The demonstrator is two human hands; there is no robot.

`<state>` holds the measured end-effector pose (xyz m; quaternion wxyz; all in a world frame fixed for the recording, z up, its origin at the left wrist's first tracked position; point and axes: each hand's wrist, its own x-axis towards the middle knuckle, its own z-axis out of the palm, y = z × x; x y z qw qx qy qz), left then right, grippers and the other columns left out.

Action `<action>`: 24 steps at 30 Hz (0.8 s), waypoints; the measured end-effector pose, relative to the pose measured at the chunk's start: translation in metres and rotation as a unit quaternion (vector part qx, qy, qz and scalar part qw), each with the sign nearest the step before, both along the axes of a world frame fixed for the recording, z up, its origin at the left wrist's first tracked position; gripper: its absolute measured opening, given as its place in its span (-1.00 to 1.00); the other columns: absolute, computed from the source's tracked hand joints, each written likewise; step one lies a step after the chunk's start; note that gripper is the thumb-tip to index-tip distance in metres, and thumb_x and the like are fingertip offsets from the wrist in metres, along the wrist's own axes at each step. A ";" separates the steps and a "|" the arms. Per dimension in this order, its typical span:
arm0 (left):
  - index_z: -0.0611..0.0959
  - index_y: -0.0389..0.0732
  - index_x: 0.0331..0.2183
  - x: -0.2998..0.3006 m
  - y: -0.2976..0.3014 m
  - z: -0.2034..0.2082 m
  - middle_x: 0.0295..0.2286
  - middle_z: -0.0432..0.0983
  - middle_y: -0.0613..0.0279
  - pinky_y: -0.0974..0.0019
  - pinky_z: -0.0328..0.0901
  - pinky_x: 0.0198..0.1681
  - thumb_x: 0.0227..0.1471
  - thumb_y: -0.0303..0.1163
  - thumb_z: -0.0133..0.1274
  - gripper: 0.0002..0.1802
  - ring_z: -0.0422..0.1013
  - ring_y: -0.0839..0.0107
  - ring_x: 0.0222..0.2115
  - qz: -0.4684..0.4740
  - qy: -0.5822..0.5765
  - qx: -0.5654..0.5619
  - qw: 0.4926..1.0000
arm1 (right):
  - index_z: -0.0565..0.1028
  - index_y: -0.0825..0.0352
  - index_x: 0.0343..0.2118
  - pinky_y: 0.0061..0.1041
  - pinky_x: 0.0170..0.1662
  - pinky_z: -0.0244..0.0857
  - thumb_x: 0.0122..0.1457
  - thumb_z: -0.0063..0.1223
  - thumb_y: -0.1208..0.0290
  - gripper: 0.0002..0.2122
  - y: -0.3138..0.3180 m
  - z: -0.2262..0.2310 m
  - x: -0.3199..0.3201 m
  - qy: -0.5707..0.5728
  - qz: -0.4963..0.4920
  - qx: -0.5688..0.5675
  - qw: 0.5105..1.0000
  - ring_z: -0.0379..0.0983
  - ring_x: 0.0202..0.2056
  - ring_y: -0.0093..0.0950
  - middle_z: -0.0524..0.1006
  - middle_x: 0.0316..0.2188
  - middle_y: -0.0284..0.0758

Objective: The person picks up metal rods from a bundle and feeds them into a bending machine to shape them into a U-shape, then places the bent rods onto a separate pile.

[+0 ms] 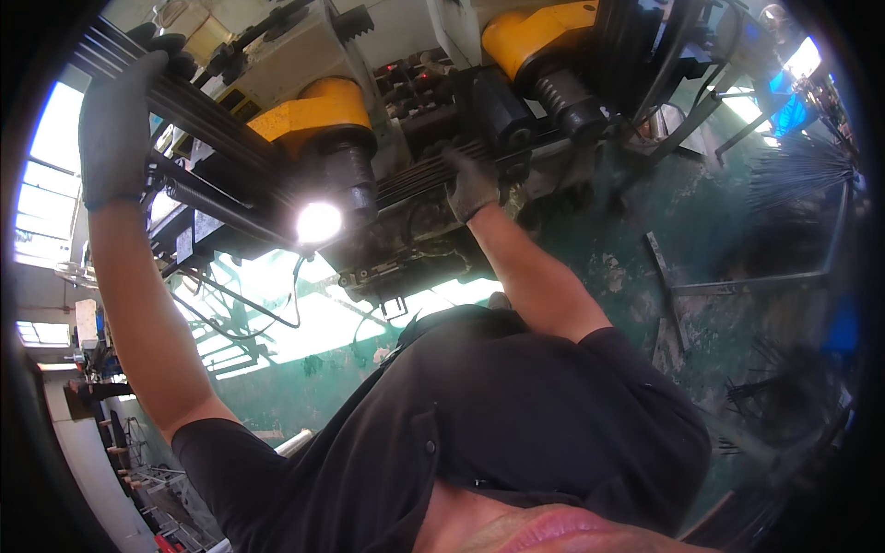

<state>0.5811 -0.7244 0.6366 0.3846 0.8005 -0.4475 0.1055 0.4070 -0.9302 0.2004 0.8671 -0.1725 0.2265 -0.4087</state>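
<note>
A bundle of thin dark metal rods (217,124) slants from the upper left toward the middle, in front of the machine. My left hand (118,134), in a grey glove, is raised and closed around the bundle near its upper left end. My right hand (473,187), also gloved, is closed on more rods (415,180) at the middle; its fingertips are partly blurred. Between the hands, a yellow machine head (318,111) with a dark ribbed cylinder below it stands over the rods. A glaring lamp (318,222) shines beside this cylinder.
A second yellow head (539,37) with a coil spring (564,95) stands to the right. Cables (295,295) hang beneath the machine. On the right, a metal frame (747,284) stands on the worn green floor (599,267), near a splayed bunch of thin rods (802,170).
</note>
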 end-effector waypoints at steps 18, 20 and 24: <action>0.65 -0.16 0.11 0.012 0.031 0.002 -0.05 0.66 0.13 0.35 0.38 0.14 0.32 -0.32 -0.05 -0.60 0.56 0.39 0.00 -0.021 0.029 0.124 0.992 | 0.54 0.24 0.05 -0.40 0.06 0.40 0.15 0.20 0.50 -0.64 0.000 -0.022 -0.018 0.124 0.044 -0.252 0.959 0.54 -0.04 -0.30 0.59 -0.04 -0.20; 0.66 -0.13 0.11 0.017 0.035 -0.001 -0.02 0.65 0.14 0.35 0.38 0.15 0.35 -0.34 -0.11 -0.60 0.56 0.40 0.02 -0.022 -0.007 0.136 0.991 | 0.59 0.30 -0.14 -0.40 -0.05 0.41 0.10 0.32 0.48 -0.75 0.006 -0.001 -0.020 0.110 0.030 -0.171 0.979 0.53 -0.18 -0.40 0.61 -0.18 -0.33; 0.59 -0.07 0.19 0.048 0.054 0.004 0.04 0.62 0.19 0.36 0.42 0.12 0.32 -0.45 -0.08 -0.55 0.56 0.39 0.03 -0.001 -0.105 0.220 0.970 | 0.57 0.29 -0.09 -0.40 -0.01 0.41 0.12 0.29 0.48 -0.73 -0.001 -0.030 -0.006 0.223 0.020 -0.192 0.956 0.53 -0.14 -0.39 0.61 -0.15 -0.31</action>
